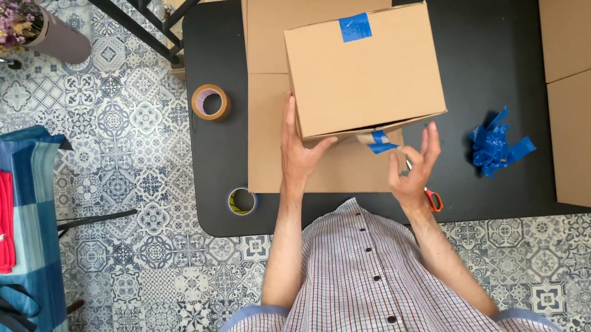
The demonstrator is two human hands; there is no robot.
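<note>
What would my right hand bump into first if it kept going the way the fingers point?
Probably the strip of blue tape hanging from the cardboard box; the right hand points toward it, though depth is unclear.

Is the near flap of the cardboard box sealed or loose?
Loose. The cardboard box has its near flap gaping along the lower edge, and the blue tape strip hangs free there beside the right hand.
</note>
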